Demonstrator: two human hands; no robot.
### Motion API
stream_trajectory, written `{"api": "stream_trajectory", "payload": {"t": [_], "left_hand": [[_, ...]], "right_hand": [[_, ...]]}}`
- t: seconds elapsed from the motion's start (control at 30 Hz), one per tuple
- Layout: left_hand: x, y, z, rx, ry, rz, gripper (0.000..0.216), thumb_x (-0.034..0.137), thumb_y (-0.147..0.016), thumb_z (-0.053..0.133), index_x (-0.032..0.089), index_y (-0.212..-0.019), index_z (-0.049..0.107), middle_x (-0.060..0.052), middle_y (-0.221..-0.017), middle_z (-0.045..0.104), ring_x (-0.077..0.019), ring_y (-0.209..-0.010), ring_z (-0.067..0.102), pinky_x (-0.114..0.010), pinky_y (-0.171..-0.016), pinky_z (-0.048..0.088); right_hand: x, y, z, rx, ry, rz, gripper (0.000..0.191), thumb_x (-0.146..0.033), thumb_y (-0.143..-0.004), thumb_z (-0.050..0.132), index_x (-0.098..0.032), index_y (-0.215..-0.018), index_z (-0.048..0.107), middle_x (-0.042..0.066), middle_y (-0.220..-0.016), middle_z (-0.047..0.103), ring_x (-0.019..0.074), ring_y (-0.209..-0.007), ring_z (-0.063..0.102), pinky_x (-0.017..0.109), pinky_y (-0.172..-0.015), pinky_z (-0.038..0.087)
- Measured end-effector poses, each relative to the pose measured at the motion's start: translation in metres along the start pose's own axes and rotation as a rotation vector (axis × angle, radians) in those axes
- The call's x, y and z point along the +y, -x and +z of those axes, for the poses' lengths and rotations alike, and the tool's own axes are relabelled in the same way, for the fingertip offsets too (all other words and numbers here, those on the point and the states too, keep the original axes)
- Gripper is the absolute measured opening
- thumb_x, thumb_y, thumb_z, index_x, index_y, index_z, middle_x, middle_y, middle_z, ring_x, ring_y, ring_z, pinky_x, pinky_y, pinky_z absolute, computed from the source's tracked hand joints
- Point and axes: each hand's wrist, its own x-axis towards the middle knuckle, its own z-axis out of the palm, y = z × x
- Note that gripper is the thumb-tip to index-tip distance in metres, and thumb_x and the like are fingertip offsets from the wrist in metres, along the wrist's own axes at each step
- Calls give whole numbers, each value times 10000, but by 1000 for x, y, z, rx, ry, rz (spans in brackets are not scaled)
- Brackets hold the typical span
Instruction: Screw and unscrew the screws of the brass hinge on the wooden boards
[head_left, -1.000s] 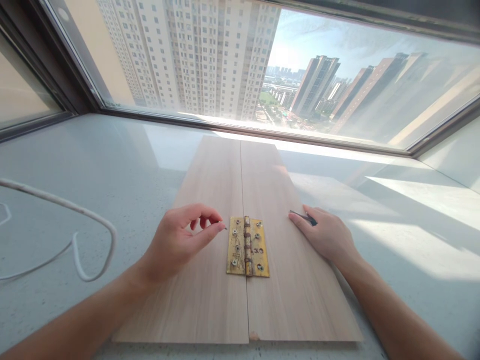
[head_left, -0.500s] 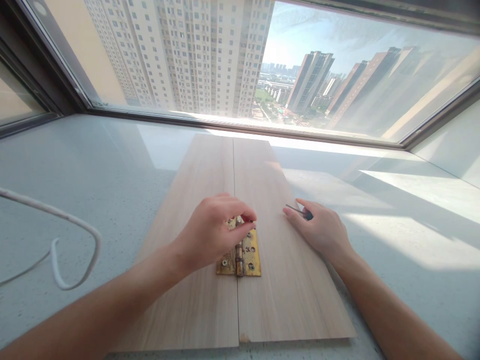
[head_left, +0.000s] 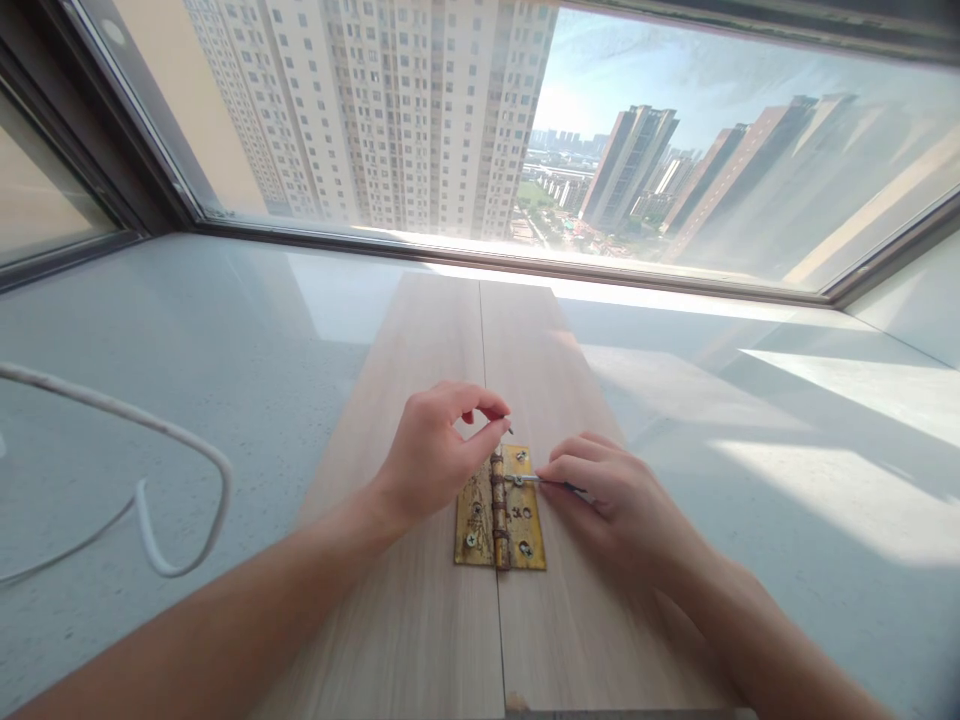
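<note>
My left hand (head_left: 439, 445) is closed in a pinch on a small dark screw (head_left: 511, 430), its tip poking out below the fingers just above the hinge. A worn brass-coloured hinge (head_left: 500, 525) lies open across the seam of two pale wooden boards, the left board (head_left: 409, 620) and the right board (head_left: 585, 620). Cross-head screws sit in several of its holes. To its right, my right hand (head_left: 622, 500) grips a thin screwdriver (head_left: 529, 479), whose metal shaft reaches left over the upper part of the right leaf. Its handle is mostly hidden by the fingers.
Under the boards is a speckled pale sill (head_left: 247, 380). A white cable (head_left: 221, 480) loops over it at the left. Beyond the boards runs a dark window frame (head_left: 450, 252), with tall buildings outside. Bright sunlight patches fall on the right.
My right hand has moved left from the right board's edge, bringing the screwdriver over the hinge. My left hand has lifted slightly off the hinge, so more of it shows. The view has shifted slightly.
</note>
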Motion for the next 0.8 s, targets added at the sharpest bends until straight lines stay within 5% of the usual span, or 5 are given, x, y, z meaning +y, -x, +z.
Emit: {"api": "stream_trajectory", "payload": {"t": [0.23, 0.43, 0.57, 0.8], "left_hand": [[-1, 0, 0, 4, 31, 1, 70, 208, -774, 603, 210, -786, 671, 19, -750, 676, -119, -693, 538, -253, -661, 430], [-2, 1, 2, 8, 9, 0, 72, 223, -775, 604, 206, -783, 674, 9, -755, 676, -126, -693, 541, -264, -675, 436], [-3, 1, 1, -13, 15, 10, 65, 233, -777, 617, 208, -790, 675, 11, -757, 679, -122, -686, 540, -261, -671, 434], [19, -1, -10, -341, -11, 148, 72, 170, -778, 605, 195, -772, 673, 6, -749, 688, -135, -727, 567, -269, -683, 441]], "right_hand": [[25, 15, -15, 71, 55, 150, 165, -261, -852, 516, -252, -824, 679, 45, -873, 648, 190, -828, 567, 298, -644, 450], [12, 8, -7, 14, 59, 38, 220, -207, -865, 461, -224, -819, 675, 57, -842, 629, 170, -768, 568, 303, -655, 449], [15, 11, -7, 44, -26, 119, 173, -254, -859, 502, -229, -837, 671, 51, -883, 622, 163, -798, 571, 286, -665, 460], [19, 14, -3, 128, -131, 229, 162, -290, -848, 528, -228, -838, 677, 44, -861, 647, 178, -798, 599, 309, -703, 471]]}}
